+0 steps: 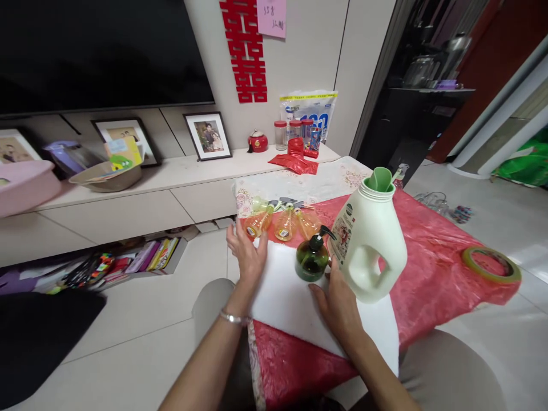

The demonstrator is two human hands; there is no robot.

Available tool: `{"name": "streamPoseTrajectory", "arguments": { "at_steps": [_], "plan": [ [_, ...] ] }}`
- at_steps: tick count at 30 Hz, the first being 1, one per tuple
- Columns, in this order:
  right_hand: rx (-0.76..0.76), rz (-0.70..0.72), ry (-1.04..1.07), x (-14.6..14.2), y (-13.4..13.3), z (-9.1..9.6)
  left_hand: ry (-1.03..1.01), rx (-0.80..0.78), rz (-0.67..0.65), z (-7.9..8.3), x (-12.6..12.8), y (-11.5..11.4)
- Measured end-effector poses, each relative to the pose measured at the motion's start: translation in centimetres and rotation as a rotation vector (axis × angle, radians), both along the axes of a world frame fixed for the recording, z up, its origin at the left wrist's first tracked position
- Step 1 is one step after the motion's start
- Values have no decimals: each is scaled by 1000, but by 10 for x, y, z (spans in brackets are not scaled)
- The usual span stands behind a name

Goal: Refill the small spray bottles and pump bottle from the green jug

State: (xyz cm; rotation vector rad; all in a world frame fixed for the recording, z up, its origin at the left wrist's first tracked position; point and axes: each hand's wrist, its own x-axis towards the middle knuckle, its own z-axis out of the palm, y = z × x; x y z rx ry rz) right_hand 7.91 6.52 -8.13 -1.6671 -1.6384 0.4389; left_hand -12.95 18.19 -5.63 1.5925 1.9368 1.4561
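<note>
My left hand [248, 254] is open, thumb and fingers apart, at the left edge of a white cloth [282, 291]. Just beyond its fingertips lies a clear bottle of orange liquid [258, 222]; whether they touch, I cannot tell. Two similar bottles, a middle one [284, 224] and a right one [309, 224], lie alongside. My right hand [340, 299] is open beside a dark green pump bottle [311, 262], which stands upright on the cloth; its fingers are close to or touching the bottle's right side. Right of it stands a large pale green jug [377, 228] with a green cap [380, 179] in its mouth.
A red plastic sheet [432, 257] covers the table, with a tape roll [491, 265] at its right. Black pump heads [285, 202] lie behind the bottles. Beyond, a low cabinet [162, 182] carries photo frames [208, 136], jars [280, 136] and a basin [107, 180].
</note>
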Motion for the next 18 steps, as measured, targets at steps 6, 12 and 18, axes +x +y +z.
{"name": "streamPoseTrajectory", "arguments": {
  "at_steps": [6, 12, 18],
  "plan": [
    [14, -9, -29, -1, 13, 6, -17, -141, -161, 1, -27, 72],
    [-6, 0, -85, -13, 42, 3, -40, -140, -240, -14, -4, 74],
    [72, 92, -121, 2, -16, 45, -45, -108, -259, 1, -4, 38]
  ]
}}
